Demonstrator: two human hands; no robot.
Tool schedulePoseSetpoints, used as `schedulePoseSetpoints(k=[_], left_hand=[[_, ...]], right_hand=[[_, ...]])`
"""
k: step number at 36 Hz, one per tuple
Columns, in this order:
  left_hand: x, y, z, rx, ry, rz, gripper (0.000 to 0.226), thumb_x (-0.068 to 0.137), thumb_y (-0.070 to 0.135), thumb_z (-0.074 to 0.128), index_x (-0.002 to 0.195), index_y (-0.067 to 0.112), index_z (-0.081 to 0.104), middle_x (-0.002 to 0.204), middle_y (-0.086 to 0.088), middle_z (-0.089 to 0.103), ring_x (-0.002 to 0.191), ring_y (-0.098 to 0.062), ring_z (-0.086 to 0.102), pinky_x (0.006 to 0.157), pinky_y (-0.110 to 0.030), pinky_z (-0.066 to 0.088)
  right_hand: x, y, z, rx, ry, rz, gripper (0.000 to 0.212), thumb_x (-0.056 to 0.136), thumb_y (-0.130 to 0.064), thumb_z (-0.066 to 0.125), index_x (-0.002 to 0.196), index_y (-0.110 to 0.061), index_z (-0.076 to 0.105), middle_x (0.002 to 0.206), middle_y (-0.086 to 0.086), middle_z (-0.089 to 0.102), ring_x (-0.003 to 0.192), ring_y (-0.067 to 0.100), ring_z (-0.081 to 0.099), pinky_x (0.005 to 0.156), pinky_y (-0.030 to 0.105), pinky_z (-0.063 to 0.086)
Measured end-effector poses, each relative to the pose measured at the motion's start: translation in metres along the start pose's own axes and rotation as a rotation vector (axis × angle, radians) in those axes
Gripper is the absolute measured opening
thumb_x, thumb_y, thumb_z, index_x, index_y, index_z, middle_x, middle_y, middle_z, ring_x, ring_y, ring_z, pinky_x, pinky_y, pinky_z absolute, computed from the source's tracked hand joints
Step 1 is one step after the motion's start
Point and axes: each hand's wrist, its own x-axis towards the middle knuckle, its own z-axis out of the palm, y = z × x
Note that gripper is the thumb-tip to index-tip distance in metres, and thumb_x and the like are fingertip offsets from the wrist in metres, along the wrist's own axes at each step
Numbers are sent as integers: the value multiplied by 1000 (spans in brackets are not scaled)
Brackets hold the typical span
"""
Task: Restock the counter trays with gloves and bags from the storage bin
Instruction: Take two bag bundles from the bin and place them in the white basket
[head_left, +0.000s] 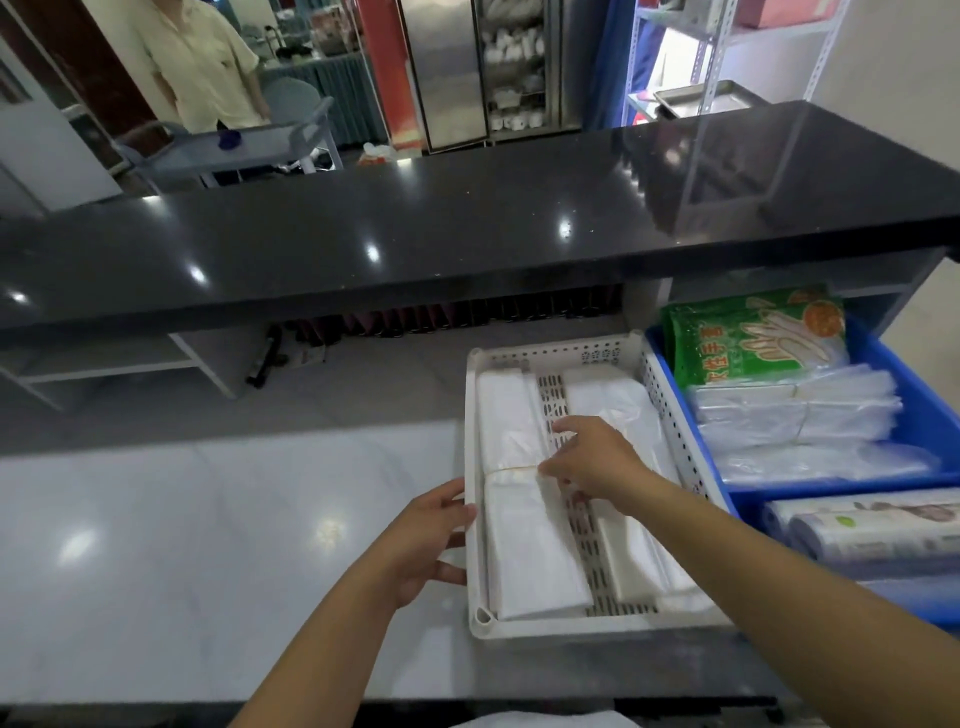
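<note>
A white perforated tray (561, 354) sits on the pale counter, holding two bundles of white bags. The left bundle (524, 551) is tied across with a band; the right bundle (613, 400) lies beside it. My right hand (597, 462) rests over the tray's middle, its fingertips touching the left bundle near the band. My left hand (426, 540) grips the tray's left rim. Right of the tray stands a blue storage bin (914, 374) with a green pack of gloves (753, 338), clear bag stacks (795, 415) and rolls (872, 525).
A black raised countertop (467, 228) runs across behind the tray. Under it are shelves with dark items (270, 358). Beyond the counter stand a person in a pale shirt (202, 67), a grey cart (234, 145) and metal racks (722, 62).
</note>
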Motion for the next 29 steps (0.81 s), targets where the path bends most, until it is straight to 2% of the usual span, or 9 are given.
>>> schedulePoseSetpoints(k=[1, 3, 5, 9, 12, 16, 25, 29], left_hand=[[0, 0, 1, -3, -2, 4, 31, 99, 17, 52, 117, 35, 70, 107, 6, 76, 93, -18, 74, 70, -44, 62], [0, 1, 1, -10, 3, 9, 32, 99, 16, 51, 117, 35, 71, 106, 6, 76, 90, -16, 74, 68, -42, 62], [0, 0, 1, -8, 8, 8, 33, 99, 16, 51, 117, 35, 70, 108, 5, 76, 90, -16, 74, 66, -40, 61], [2, -3, -1, -10, 6, 5, 32, 98, 17, 52, 116, 37, 71, 108, 6, 76, 90, -15, 74, 65, -39, 60], [5, -5, -2, -20, 9, 3, 31, 98, 18, 54, 114, 38, 71, 105, 8, 76, 86, -13, 75, 65, -40, 61], [5, -8, -3, -23, 8, -3, 31, 98, 20, 54, 112, 41, 72, 106, 8, 76, 88, -15, 75, 67, -42, 61], [4, -11, 0, -34, 50, -4, 30, 99, 22, 53, 116, 39, 71, 104, 10, 76, 98, -18, 72, 67, -41, 61], [0, -12, 3, -37, 62, 24, 29, 99, 21, 52, 114, 37, 72, 105, 9, 76, 90, -14, 74, 68, -44, 62]], right_hand=[[0, 2, 7, -92, 9, -10, 72, 72, -23, 83, 136, -23, 51, 115, 5, 65, 93, 24, 66, 72, 34, 56], [-2, 5, 17, -128, -7, -23, 82, 70, -25, 84, 142, -22, 45, 113, 0, 61, 100, 25, 63, 83, 38, 56], [-3, 6, 22, -134, 8, -42, 83, 70, -25, 83, 143, -21, 43, 111, 0, 59, 101, 26, 63, 86, 38, 54], [-6, 5, 27, -177, 56, -75, 76, 74, -23, 78, 142, -19, 45, 107, -2, 57, 98, 23, 59, 77, 30, 47], [-9, 3, 30, -206, 78, -95, 61, 75, -21, 75, 131, -16, 51, 94, -3, 57, 89, 21, 59, 77, 33, 51], [-9, 1, 32, -224, 83, -92, 53, 74, -22, 76, 121, -12, 56, 101, 6, 66, 89, 24, 64, 81, 39, 55], [-9, 5, 31, -287, 88, -128, 47, 73, -32, 80, 113, -15, 60, 104, 3, 65, 90, 24, 62, 81, 36, 53], [-13, 8, 31, -284, 115, -151, 42, 72, -32, 77, 106, -13, 60, 101, 3, 65, 88, 24, 63, 80, 38, 53]])
